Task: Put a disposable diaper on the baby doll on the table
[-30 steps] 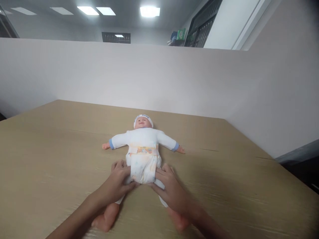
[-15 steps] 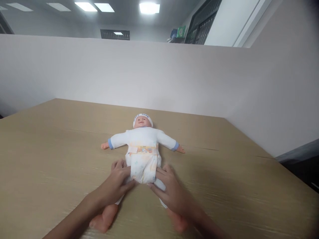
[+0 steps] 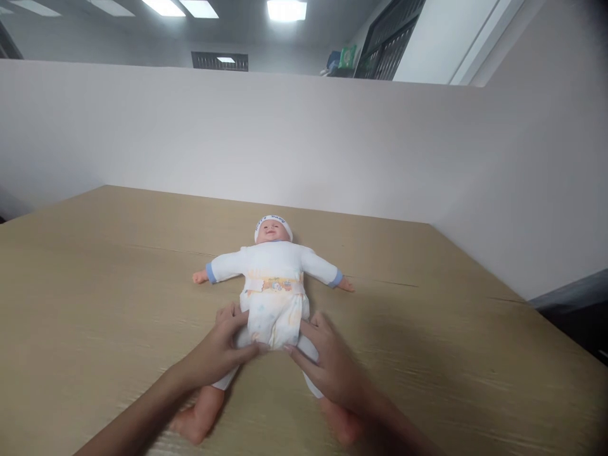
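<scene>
A baby doll (image 3: 275, 256) in a white long-sleeved outfit with blue cuffs lies face up, its arms spread and its feet toward me. Around its hips is a white printed diaper (image 3: 274, 316) with a patterned band at the waist. My left hand (image 3: 223, 345) grips the diaper at the left leg opening, thumb along the bottom edge and fingers at the side. On the opposite leg opening my right hand (image 3: 327, 361) does the same. Both thumbs lie close to the crotch. Some fingertips are hidden behind the doll's legs and the diaper.
The doll rests on a broad wood-coloured table (image 3: 118, 285). A pale partition wall (image 3: 266, 139) rises behind the table and continues along the right. Beyond it are ceiling lights and a green package (image 3: 348, 57). Something dark (image 3: 574, 323) stands past the table's right edge.
Both hands stay at the leg openings, with the thumbs and fingers shifting slightly along the diaper's edges. The doll keeps its place, and the camera view has moved a little.
</scene>
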{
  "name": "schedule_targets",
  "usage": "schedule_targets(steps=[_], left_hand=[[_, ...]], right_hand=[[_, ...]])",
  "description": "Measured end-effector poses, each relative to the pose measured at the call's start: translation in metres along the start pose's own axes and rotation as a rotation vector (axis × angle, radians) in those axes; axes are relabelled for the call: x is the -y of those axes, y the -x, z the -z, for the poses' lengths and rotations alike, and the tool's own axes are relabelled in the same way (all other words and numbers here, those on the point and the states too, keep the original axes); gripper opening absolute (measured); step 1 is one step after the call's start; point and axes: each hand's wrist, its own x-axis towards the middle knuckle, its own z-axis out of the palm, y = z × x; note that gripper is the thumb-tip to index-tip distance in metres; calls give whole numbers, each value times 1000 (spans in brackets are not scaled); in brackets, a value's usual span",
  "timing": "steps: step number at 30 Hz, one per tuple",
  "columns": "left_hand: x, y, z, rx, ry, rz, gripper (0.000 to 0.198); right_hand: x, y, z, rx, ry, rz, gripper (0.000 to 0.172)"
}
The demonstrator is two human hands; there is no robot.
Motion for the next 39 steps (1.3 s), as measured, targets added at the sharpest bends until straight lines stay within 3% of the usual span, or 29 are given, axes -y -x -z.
schedule_targets(steps=[8, 24, 32, 39], left_hand=[[10, -1, -2, -41, 158, 11, 38], [2, -6, -4, -147, 342, 59, 53], [3, -10, -5, -142, 366, 20, 53], [3, -6, -5, -129, 174, 59, 58]], right_hand=[[-10, -1, -9, -44, -220, -89, 23], [-16, -4, -19, -121, -605, -180, 43], [-16, -5, -24, -160, -644, -241, 45], [-24, -4, -28, -162, -512, -228, 50]])
